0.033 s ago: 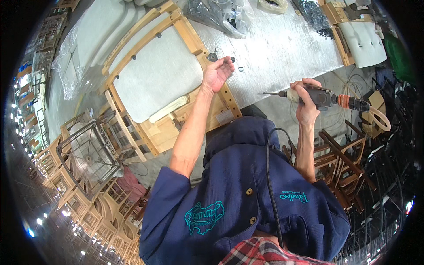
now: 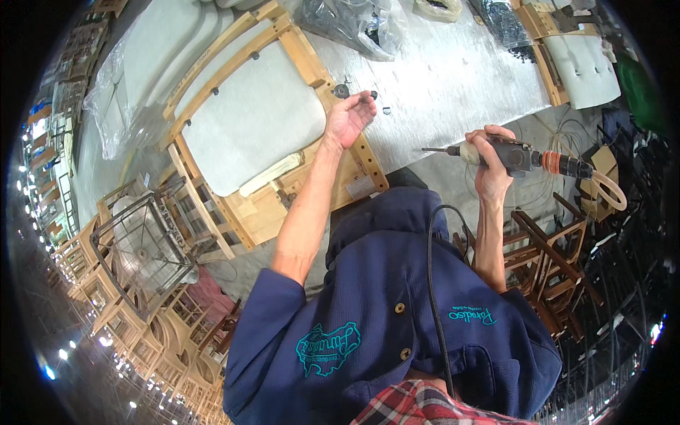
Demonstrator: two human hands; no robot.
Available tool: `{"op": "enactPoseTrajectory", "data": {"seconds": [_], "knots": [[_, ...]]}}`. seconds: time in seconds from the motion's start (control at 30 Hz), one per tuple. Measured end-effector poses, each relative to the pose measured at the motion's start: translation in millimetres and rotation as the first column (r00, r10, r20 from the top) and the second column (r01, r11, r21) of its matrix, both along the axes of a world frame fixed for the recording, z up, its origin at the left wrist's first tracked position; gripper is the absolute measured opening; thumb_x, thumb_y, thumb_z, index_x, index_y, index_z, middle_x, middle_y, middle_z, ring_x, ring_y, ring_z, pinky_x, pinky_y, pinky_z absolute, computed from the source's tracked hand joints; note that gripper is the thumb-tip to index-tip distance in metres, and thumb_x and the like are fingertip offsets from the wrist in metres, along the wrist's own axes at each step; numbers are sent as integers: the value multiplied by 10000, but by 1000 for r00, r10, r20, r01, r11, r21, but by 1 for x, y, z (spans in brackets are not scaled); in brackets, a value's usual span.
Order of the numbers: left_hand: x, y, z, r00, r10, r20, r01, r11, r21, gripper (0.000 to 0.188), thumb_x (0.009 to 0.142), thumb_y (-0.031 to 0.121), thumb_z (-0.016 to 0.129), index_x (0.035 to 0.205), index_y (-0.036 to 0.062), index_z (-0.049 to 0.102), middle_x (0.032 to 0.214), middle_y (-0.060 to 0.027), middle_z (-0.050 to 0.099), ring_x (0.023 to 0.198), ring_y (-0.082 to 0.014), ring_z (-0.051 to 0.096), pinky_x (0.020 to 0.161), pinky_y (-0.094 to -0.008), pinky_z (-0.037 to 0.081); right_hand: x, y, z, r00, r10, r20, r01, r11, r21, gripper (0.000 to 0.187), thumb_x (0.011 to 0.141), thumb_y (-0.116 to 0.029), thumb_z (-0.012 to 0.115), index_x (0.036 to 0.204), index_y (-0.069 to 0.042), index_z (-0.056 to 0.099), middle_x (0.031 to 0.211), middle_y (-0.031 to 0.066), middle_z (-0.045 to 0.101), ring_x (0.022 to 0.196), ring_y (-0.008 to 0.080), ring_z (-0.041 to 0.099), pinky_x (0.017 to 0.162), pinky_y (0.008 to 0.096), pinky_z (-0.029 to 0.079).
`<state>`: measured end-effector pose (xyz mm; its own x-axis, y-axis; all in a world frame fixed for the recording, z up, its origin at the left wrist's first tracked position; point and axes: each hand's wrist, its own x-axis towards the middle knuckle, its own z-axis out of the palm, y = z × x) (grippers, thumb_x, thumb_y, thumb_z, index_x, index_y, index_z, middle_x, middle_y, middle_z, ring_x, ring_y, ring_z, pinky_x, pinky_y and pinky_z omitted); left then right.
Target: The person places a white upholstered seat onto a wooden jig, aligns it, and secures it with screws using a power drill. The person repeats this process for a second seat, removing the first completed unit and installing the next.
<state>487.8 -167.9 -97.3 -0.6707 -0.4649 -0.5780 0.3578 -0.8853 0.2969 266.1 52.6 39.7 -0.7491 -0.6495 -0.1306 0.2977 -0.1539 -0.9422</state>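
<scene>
Over the right edge of the wooden frame (image 2: pixel 302 59), the left hand (image 2: pixel 350 122) has its fingers loosely curled; I cannot tell whether they pinch the small black part (image 2: pixel 374 95) at their tips. Well to the right of the frame, the right hand (image 2: pixel 491 161) grasps a drill (image 2: pixel 516 157), while a round black piece (image 2: pixel 341 91) sits at the frame's right edge, just beside the left hand.
</scene>
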Motion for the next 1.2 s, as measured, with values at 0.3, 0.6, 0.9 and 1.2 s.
{"op": "enactPoseTrajectory", "data": {"seconds": [0.3,0.6,0.9,1.2], "knots": [[-8,-13,6,617,-20,787,602,655,-456,306,987,279,603,1099,15,710,970,-112,724,875,-245,699,801,-348,548,2,3,-7,1000,-1,-20,3,998,58,268,855,65,688,1103,8,604,882,110,699,884,208,690,825,349,540],[-42,-2,10,133,381,915,988,-120,-93,337,904,361,702,977,38,764,956,-175,752,910,-377,721,809,-466,569,-1,19,-8,1000,-21,-21,23,996,85,271,879,82,648,1136,9,601,908,126,682,907,246,673,891,401,534],[-48,-3,-32,192,445,875,981,-103,-163,209,868,178,627,833,14,751,872,-236,737,825,-386,743,716,-500,575,7,44,-9,999,-48,-19,50,991,128,297,851,36,669,1133,-24,599,968,115,704,936,206,676,916,339,498],[26,-4,77,346,504,792,785,307,-538,328,999,318,557,908,62,740,885,-163,729,843,-334,708,774,-475,552,25,27,1,993,56,-103,-49,996,72,261,869,67,630,1117,-13,611,921,123,682,921,250,674,926,413,532]]}}
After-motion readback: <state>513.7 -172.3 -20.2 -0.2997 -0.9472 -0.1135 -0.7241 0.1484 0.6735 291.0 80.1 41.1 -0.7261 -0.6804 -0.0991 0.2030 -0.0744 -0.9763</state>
